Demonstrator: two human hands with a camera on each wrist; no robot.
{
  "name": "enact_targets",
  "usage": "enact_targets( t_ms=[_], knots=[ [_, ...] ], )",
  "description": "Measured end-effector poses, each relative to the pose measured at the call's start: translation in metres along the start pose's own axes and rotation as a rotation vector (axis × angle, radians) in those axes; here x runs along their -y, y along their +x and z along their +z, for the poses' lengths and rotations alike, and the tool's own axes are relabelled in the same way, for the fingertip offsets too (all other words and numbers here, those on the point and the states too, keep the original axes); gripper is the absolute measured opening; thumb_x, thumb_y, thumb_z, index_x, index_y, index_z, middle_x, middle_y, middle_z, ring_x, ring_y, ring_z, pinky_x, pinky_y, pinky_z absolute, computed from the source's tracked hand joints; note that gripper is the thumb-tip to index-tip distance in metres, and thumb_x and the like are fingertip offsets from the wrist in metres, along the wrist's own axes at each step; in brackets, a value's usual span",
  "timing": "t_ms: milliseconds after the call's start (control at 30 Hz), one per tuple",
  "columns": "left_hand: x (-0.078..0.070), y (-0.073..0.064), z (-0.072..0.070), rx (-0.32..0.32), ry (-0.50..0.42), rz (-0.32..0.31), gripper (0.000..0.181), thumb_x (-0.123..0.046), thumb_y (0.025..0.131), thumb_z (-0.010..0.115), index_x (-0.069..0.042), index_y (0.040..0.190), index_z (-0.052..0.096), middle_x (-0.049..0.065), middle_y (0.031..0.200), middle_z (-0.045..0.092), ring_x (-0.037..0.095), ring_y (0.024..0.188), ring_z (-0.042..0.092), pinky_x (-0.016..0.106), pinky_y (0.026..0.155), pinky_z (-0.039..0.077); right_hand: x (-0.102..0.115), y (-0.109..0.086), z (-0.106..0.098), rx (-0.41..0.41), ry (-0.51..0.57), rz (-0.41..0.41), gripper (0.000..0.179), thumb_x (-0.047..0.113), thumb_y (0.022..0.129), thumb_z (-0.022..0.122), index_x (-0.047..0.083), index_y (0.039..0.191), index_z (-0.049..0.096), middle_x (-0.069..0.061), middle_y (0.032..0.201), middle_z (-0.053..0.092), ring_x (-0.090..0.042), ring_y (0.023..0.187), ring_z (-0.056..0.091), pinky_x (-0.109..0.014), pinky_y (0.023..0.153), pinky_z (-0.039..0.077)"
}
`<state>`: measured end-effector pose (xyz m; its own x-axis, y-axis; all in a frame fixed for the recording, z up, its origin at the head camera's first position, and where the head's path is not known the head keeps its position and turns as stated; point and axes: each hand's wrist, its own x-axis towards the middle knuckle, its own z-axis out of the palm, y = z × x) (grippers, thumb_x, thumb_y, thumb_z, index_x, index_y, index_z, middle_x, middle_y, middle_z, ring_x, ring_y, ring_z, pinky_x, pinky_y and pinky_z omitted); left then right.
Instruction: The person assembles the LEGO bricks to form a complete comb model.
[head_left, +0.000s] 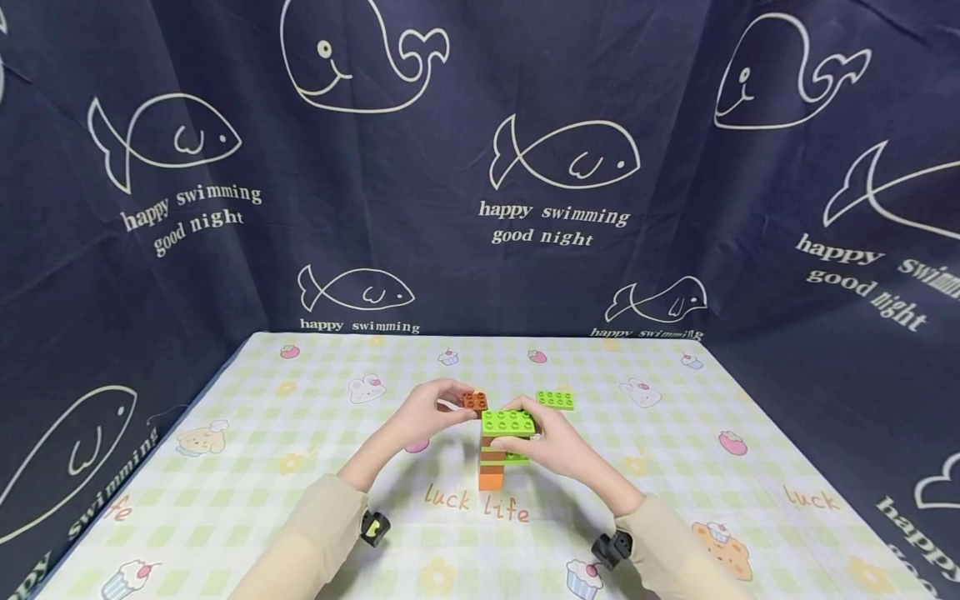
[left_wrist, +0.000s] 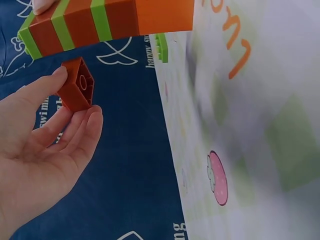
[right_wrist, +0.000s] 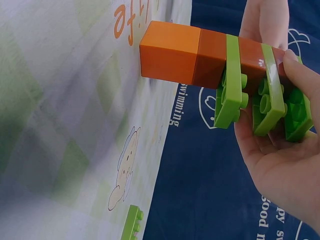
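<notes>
A tower of toy building bricks stands upright on the table, with an orange brick at its base. Above that, brown bricks alternate with thin green plates, which jut out to one side in the right wrist view. The topmost green plate shows its studs. My right hand grips the tower's upper part, thumb on its near side and fingers behind. Just left of the top, my left hand pinches a small brown brick between thumb and fingers. Its hollow underside shows in the left wrist view, apart from the tower.
Another green plate lies studs up on the table, behind the right hand. A checked cloth with printed pictures covers the table. Dark blue fabric with whale and fish outlines hangs around its back and sides.
</notes>
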<state>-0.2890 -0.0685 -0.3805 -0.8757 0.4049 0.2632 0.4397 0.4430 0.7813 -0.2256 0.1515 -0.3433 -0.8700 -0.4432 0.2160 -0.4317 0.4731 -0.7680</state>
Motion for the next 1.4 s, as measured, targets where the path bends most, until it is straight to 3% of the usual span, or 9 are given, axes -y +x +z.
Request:
enact_targets(
  t_ms=[533,900,1000,1200,1400],
  knots=[
    [-0.007,0.001,-0.006,-0.074,-0.041,0.053,0.037,-0.022,0.084,0.071,-0.005,0.116,0.063,0.009,0.11,0.067,0.021,0.097,0.065,0.022,0.081,0.054,0.002,0.0,0.001,-0.02,-0.046,0.016,0.033,0.02,0.082,0.073,0.008,0.11,0.06,-0.001,0.087,0.061,-0.009,0.079,0.053,-0.024,0.072,0.047],
    [-0.019,-0.003,-0.005,-0.061,-0.102,0.082,0.038,-0.02,0.084,0.071,-0.003,0.117,0.062,0.012,0.113,0.066,0.024,0.099,0.064,0.025,0.082,0.054,0.002,0.0,0.0,-0.014,-0.043,0.021,0.033,0.019,0.082,0.073,0.007,0.11,0.06,-0.002,0.088,0.061,-0.008,0.078,0.053,-0.022,0.071,0.047],
    [-0.023,-0.004,-0.005,-0.061,-0.101,0.089,0.037,-0.02,0.085,0.07,-0.004,0.117,0.062,0.012,0.113,0.066,0.023,0.099,0.064,0.024,0.083,0.054,-0.002,0.001,0.001,-0.008,-0.031,0.014,0.033,0.02,0.082,0.072,0.008,0.11,0.06,-0.001,0.088,0.061,-0.007,0.076,0.053,-0.022,0.069,0.047],
    [-0.031,-0.008,-0.005,-0.051,-0.098,0.105,0.037,-0.02,0.085,0.07,-0.004,0.118,0.062,0.009,0.112,0.066,0.021,0.099,0.064,0.023,0.083,0.054,-0.031,0.008,0.007,-0.016,-0.029,0.009,0.033,0.026,0.082,0.073,0.013,0.109,0.059,0.001,0.085,0.06,-0.007,0.073,0.053,-0.023,0.065,0.047],
    [-0.038,-0.012,-0.004,-0.027,-0.091,0.102,0.037,-0.021,0.085,0.07,-0.007,0.118,0.062,0.006,0.113,0.065,0.019,0.1,0.062,0.023,0.085,0.052,-0.039,0.01,0.008,-0.03,-0.05,0.0,0.037,0.04,0.079,0.073,0.021,0.107,0.06,0.003,0.093,0.061,-0.011,0.083,0.053,-0.025,0.072,0.047]
  ],
)
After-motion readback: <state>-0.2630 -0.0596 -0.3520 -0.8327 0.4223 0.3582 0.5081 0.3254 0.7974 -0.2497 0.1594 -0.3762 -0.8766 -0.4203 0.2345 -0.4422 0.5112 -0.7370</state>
